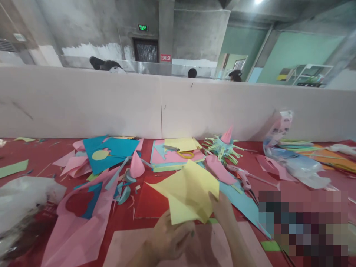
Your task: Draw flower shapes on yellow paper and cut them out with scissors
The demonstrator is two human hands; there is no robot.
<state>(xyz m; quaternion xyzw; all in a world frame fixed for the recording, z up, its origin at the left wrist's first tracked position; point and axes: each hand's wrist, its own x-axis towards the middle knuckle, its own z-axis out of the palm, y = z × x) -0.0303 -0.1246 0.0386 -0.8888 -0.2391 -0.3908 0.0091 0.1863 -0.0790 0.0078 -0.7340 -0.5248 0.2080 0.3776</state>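
Partition (83, 104): pale, standing upright along the far edge of the table (122, 213), which is red and strewn with paper and offcuts.

Pink sheet (122, 248): flat at the near edge, beneath both forearms. To its left lies a cut pink piece (91, 237) with a large opening; further left, a plastic bag (25, 193), partly out of view. At right, beyond the glue gun, a clear bag (303, 168) lies crumpled.

Yellow sheet (191, 189): raised in both hands above the near middle of the table, tilted and bent, with a point projecting left over a red square (151, 204).

Teal sheet (119, 148): at far left of centre, irregularly cut, lying on pink paper.

Left hand (169, 237): at the yellow sheet's lower edge, fingers curled closed on it; the exact placing of the fingertips cannot be told.

Right hand (221, 207): at the sheet's right corner, pinching it, thumb on the near face, other fingers largely hidden behind.

Spiky piece (222, 148): near the partition, topped by a pink cone.

Glue gun (244, 180): lying beyond the right hand.

Cone (137, 165): pink, point up, left of the yellow sheet.

Scissors (185, 153): yellow-handled, resting on stacked paper behind the yellow sheet.
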